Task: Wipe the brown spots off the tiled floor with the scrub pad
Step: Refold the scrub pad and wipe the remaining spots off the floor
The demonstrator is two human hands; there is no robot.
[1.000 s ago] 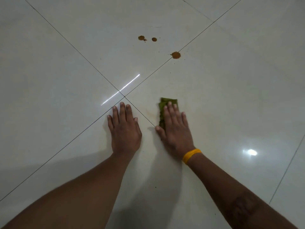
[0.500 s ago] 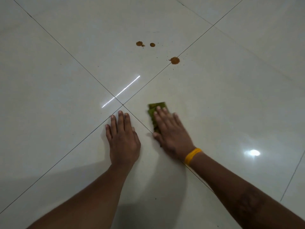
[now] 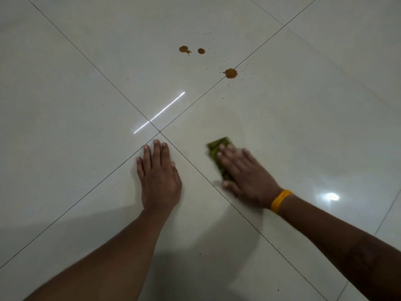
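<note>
Four pale tiles meet at a cross of grout lines in the middle of the tiled floor [image 3: 86, 105], and that glossy surface fills my whole view. My left hand [image 3: 159, 181] lies flat and spread on the near tile, fingertips just short of the crossing, holding nothing; I read it as a prop for my weight. My right hand [image 3: 245, 177], a yellow band [image 3: 281, 201] on its wrist, is pressed palm-down on the green scrub pad [image 3: 218, 154], fingers laid over it rather than curled round it, and it looks blurred. The pad sits on the right tile, near the crossing, with only its far end and left edge showing past my fingers.

The brown spots are well apart from the pad, farther off: the biggest [image 3: 230, 73] on the grout line running far-right, two smaller ones [image 3: 184, 49] on the far tile to its left, with fine specks scattered about.

I judge the step in hand to be scrubbing the near patch. Next the pad needs pushing forward along that grout line to the biggest spot, with firm pressure kept on it.
</note>
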